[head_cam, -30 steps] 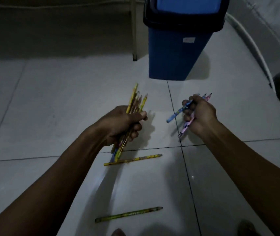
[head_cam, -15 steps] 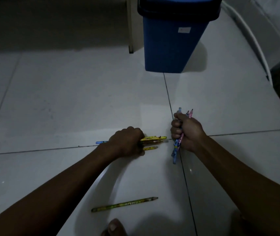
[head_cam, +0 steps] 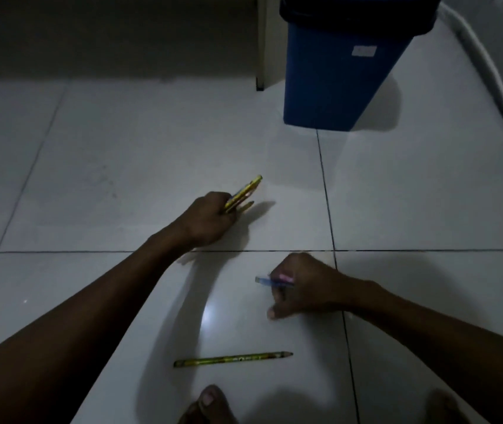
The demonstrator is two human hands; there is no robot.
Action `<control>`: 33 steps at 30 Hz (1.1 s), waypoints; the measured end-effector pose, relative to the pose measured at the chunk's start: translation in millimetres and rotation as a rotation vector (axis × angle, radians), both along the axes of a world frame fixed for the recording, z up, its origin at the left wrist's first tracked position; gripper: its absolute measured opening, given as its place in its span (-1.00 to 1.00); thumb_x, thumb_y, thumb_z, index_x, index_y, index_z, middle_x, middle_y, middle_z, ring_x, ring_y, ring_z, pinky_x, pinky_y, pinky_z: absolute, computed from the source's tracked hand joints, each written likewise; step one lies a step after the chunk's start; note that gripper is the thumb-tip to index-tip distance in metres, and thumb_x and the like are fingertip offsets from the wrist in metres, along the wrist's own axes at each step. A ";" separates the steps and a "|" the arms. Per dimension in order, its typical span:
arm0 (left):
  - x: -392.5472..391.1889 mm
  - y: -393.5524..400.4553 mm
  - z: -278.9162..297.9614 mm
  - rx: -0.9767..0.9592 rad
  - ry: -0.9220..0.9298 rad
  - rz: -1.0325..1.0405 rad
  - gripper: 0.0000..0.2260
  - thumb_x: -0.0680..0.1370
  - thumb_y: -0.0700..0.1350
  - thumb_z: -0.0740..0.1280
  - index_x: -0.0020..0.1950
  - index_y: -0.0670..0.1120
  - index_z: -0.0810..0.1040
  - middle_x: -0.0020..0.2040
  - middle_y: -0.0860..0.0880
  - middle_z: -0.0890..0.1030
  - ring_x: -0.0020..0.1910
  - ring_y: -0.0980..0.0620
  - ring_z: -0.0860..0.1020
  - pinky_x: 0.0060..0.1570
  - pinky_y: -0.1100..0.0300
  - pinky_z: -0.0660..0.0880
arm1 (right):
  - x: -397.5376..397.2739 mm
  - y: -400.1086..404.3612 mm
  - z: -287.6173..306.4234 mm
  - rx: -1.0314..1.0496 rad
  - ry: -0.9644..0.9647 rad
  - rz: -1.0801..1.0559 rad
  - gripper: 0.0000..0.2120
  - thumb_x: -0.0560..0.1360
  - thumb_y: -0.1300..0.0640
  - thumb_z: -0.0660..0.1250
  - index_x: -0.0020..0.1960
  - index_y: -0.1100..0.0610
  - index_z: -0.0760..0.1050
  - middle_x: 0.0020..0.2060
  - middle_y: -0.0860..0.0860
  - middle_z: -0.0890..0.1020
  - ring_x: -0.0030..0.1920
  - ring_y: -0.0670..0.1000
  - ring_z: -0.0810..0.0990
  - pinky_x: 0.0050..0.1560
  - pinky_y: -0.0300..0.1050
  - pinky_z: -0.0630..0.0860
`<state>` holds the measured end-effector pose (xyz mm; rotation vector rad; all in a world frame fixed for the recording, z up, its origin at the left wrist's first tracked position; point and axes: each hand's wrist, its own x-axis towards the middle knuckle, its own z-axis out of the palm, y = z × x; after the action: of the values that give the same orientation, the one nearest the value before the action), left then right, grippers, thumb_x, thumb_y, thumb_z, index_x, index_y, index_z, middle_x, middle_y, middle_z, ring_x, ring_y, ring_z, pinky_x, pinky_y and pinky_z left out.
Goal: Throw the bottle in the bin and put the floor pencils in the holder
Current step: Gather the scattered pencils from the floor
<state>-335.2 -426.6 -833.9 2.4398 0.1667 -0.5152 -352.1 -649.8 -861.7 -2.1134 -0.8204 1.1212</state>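
My left hand (head_cam: 210, 220) grips a bundle of yellow pencils (head_cam: 245, 192) whose ends stick out up and to the right, just above the white tiled floor. My right hand (head_cam: 302, 286) is closed on a few blue and pink pencils (head_cam: 271, 280) that point left, low over the floor. One green-yellow pencil (head_cam: 233, 358) lies flat on the tile, below and left of my right hand, apart from it. The blue bin (head_cam: 336, 71) with a dark lid stands at the top right. No bottle or pencil holder is in view.
A pale furniture leg (head_cam: 261, 44) stands just left of the bin. A white cable or pipe (head_cam: 489, 75) runs along the floor at the right, by the wall. My toes (head_cam: 210, 405) show at the bottom edge, close to the lying pencil.
My left hand has picked up the yellow pencil that lay in front of it and lifted the bundle away from me. My right hand has come down and nearer, towards the remaining pencil.
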 end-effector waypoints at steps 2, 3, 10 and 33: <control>0.8 2.4 0.9 -0.111 -0.001 0.110 -0.90 0.57 -0.13 0.27 -0.12 -0.12 0.48 -0.22 -0.12 0.54 -0.24 -0.12 0.52 -0.26 0.14 0.39 | -13.2 6.7 1.2 -0.065 -0.079 0.229 -0.66 0.23 -0.10 0.59 -0.28 0.14 0.58 -0.35 0.00 0.64 -0.37 -0.12 0.51 -0.31 -0.17 0.47; 0.6 2.0 1.9 -0.176 0.011 0.162 -0.89 0.58 -0.13 0.26 -0.12 -0.13 0.47 -0.26 -0.10 0.53 -0.31 -0.09 0.50 -0.33 0.17 0.41 | -19.3 8.7 1.4 -0.085 -0.117 0.296 -0.63 0.21 -0.14 0.58 -0.27 0.13 0.57 -0.34 0.00 0.63 -0.35 -0.10 0.50 -0.32 -0.15 0.45; 1.6 -10.1 10.1 -0.419 0.041 0.314 -0.70 0.58 -0.08 0.32 0.05 -0.36 0.49 -0.27 -0.17 0.44 -0.44 0.02 0.39 -0.58 0.34 0.35 | -40.7 11.6 7.1 -0.168 -0.230 0.467 -0.69 0.23 -0.11 0.56 -0.24 0.01 0.49 -0.38 -0.17 0.36 -0.21 -0.07 0.40 -0.26 -0.12 0.33; 17.6 -30.6 29.2 -0.798 0.079 0.357 -0.88 0.55 -0.14 0.34 -0.05 -0.19 0.58 -0.43 -0.03 0.37 -0.49 0.03 0.31 -0.47 0.23 0.26 | 65.6 -5.0 54.2 0.642 0.340 -1.014 -0.91 0.49 0.17 0.40 -0.16 0.17 0.55 -0.20 0.15 0.70 -0.59 -0.06 0.26 -0.56 -0.27 0.20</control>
<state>-317.5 -457.3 -804.7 1.5702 0.3459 -0.4108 -286.5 -654.8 -807.4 -1.3975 0.1056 0.5144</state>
